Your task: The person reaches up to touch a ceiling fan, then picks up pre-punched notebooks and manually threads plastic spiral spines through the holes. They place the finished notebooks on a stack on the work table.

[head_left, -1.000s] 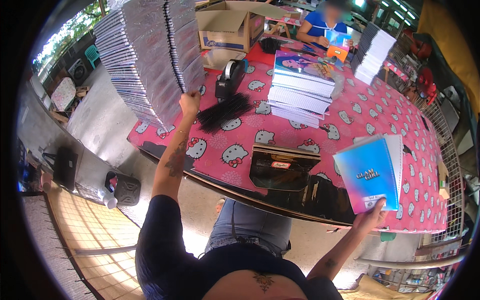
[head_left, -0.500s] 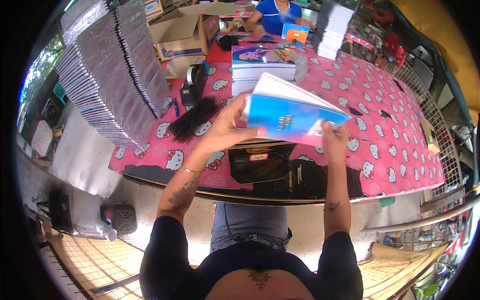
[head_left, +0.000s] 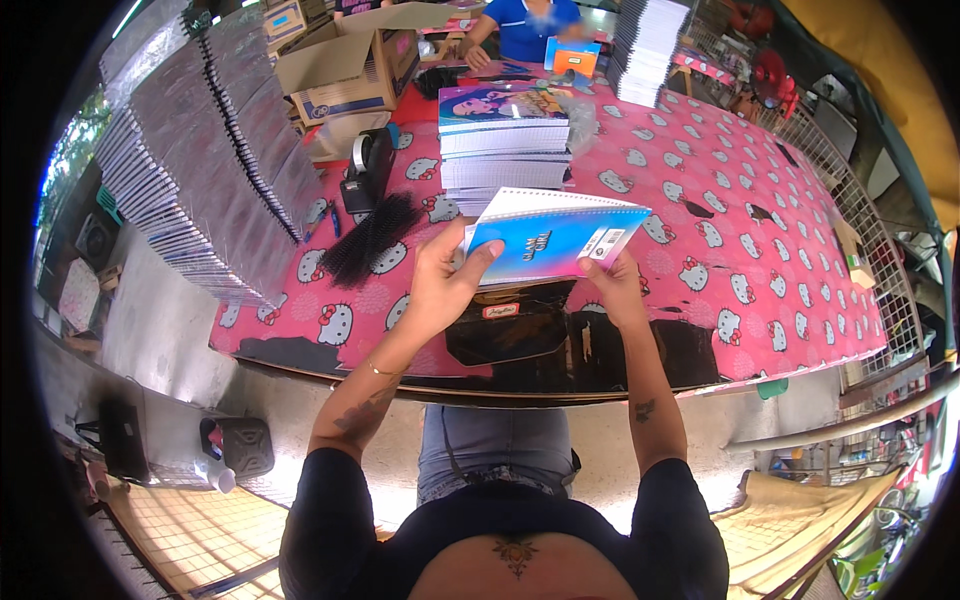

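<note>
Above the front of the table I hold an unbound notebook [head_left: 555,240], tilted, its blue-to-pink cover towards me. Punched holes run along its upper edge, and white pages fan out behind. My left hand [head_left: 446,275] grips its left side with the thumb on the cover. The lower right corner is pinched by my right hand [head_left: 614,286]. Just beyond stands a stack of notebook blocks [head_left: 505,155] with a colourful cover on top. A pile of black binding coils [head_left: 375,240] lies left of my left hand.
A black tape dispenser [head_left: 368,172] and pens [head_left: 334,220] lie left. A tall stack of coil-bound notebooks [head_left: 180,190] rises at far left, before an open cardboard box [head_left: 350,90]. Another stack [head_left: 647,50] stands far back. Opposite, a person in blue [head_left: 530,28] holds a booklet.
Both hands have brought the notebook lower, slightly left and nearer me. It has turned more level, and its holed upper edge and pages now lie closer together. The view has shifted slightly.
</note>
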